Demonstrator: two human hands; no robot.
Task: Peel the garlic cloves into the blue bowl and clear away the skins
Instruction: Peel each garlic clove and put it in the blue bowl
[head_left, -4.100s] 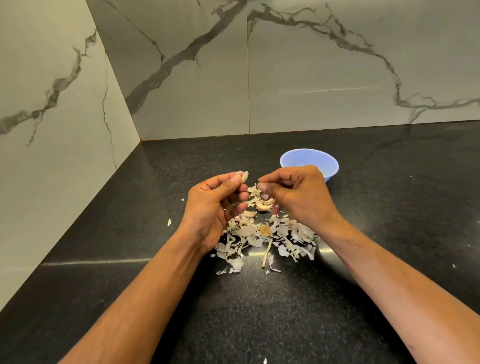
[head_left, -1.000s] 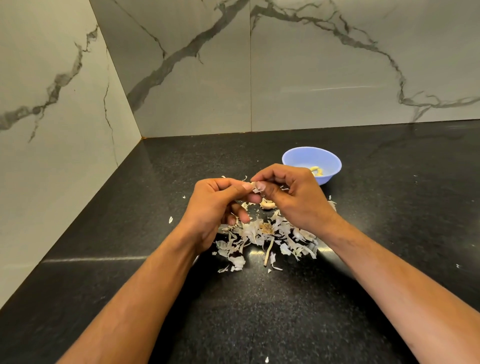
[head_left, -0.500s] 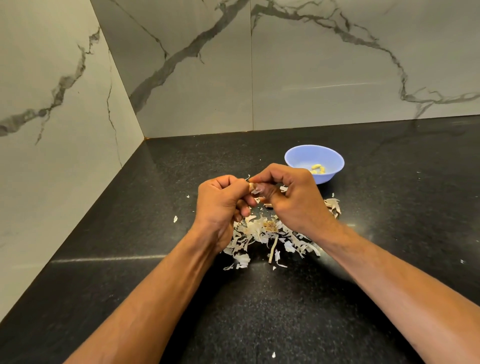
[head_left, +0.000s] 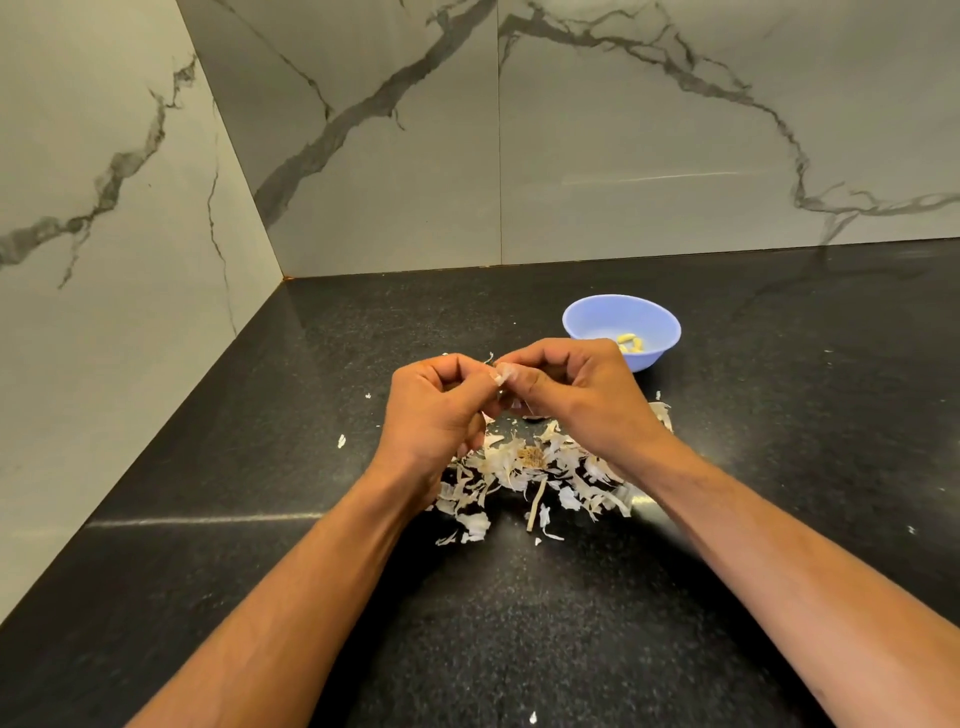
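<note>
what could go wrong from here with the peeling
1. Both the left hand and right hand pinch a small garlic clove above the skin pile; if it slips, it could drop into the skins and be hard to spot.
2. The blue bowl with peeled cloves sits close behind the right hand, so loose skin may flick into it.
3. Stray flakes already lie apart on the black counter and could be missed at cleanup.

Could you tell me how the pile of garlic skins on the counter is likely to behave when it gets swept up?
The garlic skins look thin, curled and papery, so they are probably very light and floppy. Stray flakes already lie apart on the dark counter, so pushing would likely scatter some rather than move the pile as one.
</note>
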